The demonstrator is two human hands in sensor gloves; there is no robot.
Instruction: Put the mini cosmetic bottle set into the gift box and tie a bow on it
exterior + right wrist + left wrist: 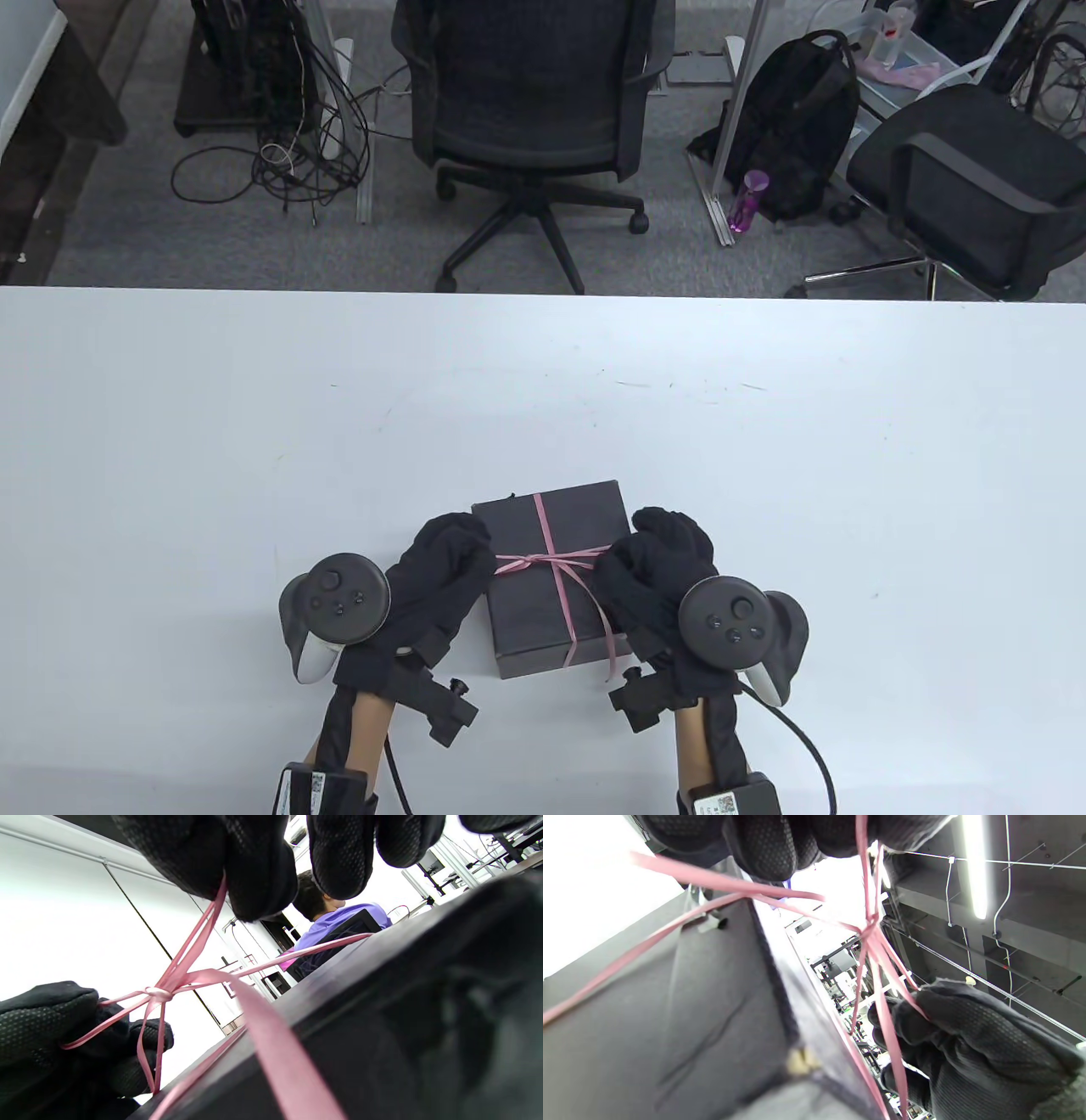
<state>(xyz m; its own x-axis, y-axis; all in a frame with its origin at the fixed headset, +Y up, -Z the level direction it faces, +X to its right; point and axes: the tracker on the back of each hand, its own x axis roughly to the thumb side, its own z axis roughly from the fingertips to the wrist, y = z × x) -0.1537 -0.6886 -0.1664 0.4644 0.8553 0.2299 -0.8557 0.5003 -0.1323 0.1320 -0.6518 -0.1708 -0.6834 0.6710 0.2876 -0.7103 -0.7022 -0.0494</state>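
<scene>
Both hands have a closed grip on the pink ribbon [543, 562]. The right hand [657, 564] pinches strands of it between curled fingertips [258, 878], as the right wrist view shows, with the strands running taut down to a small knot [159, 993]. The left hand [445, 564] also has its fingers [772, 849] curled over a ribbon strand that enters its grip from below in the left wrist view; the same view shows the right hand's fingers closed on strands fanning out from the knot. In the table view the two hands sit at opposite long sides of the gift box [556, 586], each touching or just beside its edge, with the knot midway between them on the lid. The ribbon crosses the lid lengthwise and crosswise, meeting at the knot, and one loose tail hangs over the near right corner of the box. The box is black, rectangular and closed, lying flat on the white worktop [254, 467] near its front edge. The cosmetic bottles are not visible. Whether full bow loops are formed cannot be told. Beyond the worktop stand a black office chair [526, 93], a second chair [976, 195], a black backpack [797, 127] and tangled cables [288, 161] on grey carpet.
</scene>
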